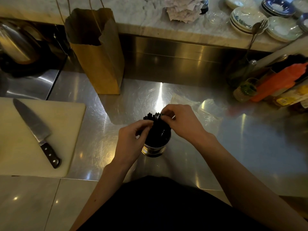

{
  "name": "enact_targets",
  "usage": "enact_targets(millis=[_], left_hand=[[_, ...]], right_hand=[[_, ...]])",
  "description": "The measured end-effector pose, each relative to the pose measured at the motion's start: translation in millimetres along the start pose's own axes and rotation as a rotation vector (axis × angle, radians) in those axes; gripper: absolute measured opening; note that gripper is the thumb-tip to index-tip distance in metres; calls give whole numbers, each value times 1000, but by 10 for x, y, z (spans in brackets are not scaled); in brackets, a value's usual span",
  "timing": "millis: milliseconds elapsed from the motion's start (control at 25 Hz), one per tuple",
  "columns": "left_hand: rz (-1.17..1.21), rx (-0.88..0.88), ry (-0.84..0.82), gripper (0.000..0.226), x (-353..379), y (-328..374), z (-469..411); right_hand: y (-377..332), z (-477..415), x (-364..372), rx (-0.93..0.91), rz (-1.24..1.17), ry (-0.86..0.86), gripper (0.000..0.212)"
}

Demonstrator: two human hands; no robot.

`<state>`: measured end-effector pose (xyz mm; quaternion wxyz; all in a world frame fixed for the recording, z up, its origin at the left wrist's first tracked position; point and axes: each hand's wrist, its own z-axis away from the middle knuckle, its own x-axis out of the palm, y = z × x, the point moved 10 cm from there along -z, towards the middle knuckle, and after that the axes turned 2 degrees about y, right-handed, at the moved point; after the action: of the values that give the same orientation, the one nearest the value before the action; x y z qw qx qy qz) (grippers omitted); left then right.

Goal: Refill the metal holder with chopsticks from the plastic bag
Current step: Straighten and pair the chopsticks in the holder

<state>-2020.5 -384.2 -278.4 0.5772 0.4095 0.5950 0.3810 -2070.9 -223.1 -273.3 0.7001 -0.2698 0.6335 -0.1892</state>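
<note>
The metal holder [155,147] stands upright on the steel counter [233,147], already packed with black chopsticks [152,124] whose tops rise above its rim. The left hand [131,139] pinches the bundle's near side; the right hand [181,122] pinches a few tops at the far edge. A clear plastic bag [191,104] lies flat just behind, seemingly empty, though glare blurs it. By my reading the refill is nearly done: only settling and evening the chopsticks remains
</note>
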Motion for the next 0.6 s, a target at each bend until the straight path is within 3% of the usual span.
enact_targets(millis=[160,600], left_hand=[[-18,-4,-47,27,85,-29,8],[-14,35,-8,28,38,73,-18]], right_hand=[[17,36,-51,35,-63,30,11],[-194,146,-447,-179,-17,282,14]])
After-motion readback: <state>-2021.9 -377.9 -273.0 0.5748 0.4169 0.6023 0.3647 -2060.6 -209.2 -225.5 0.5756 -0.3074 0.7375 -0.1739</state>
